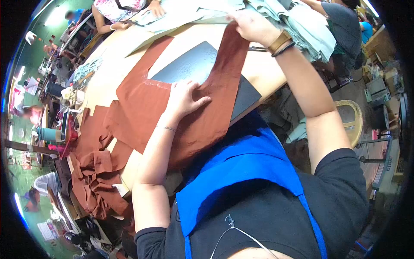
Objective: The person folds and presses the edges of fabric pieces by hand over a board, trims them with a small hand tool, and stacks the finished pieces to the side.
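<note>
One brown cloth panel (211,118) over the table (261,67), partly hiding a dark sheet (187,64); we see the right hand (255,28) pinching the cloth's upper strip, left hand (185,97) atop, grip unclear.

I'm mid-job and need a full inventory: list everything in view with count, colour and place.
Held cloth: one, brown, over the table's near edge
Brown pile: many pieces, brown, lower left
Board: one, dark grey with glare, partly under the held cloth
Pale cloth: many layers, light green, far side
Scraps: several, pale blue, far left
Table: one, cream, centre
Chair: one, yellowish, right
Tub: one, teal, left
Co-workers: at least two, floral top and grey top, far side
Background clutter: uncounted, mixed, too small to itemise
Apron: one, blue, on the wearer
Left grip: one, bare, resting on the held cloth
Right grip: one, bare, pinching its upper end
</note>
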{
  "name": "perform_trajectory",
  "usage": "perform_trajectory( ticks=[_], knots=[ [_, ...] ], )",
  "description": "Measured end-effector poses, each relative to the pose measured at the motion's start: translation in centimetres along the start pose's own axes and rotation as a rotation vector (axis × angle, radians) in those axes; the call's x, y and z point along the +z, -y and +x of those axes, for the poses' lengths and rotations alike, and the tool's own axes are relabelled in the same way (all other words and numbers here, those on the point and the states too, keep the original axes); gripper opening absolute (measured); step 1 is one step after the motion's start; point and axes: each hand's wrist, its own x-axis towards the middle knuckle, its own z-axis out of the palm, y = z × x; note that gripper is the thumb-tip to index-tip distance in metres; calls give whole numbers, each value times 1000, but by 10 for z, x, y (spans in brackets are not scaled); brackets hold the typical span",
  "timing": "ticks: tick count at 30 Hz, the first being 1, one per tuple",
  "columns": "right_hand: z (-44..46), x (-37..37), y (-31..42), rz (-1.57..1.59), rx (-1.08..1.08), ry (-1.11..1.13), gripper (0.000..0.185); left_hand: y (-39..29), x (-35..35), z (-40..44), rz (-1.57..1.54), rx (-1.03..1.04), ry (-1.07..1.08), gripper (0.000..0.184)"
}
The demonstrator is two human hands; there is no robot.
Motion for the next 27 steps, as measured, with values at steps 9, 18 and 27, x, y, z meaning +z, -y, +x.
perform_trajectory(
  ticks=[9, 18, 27],
  knots=[
    [-38, 61, 126, 667, -10, 576, 37, 3, 3, 6, 40, -81, -63, 57],
    [-60, 79, 124, 639, -78, 246, 10, 45, 3, -4, 16, 28, -84, 19],
    [-85, 80, 137, 388, -185, 157, 26, 69, -2, -14, 338, 215, -158, 25]
  ],
)
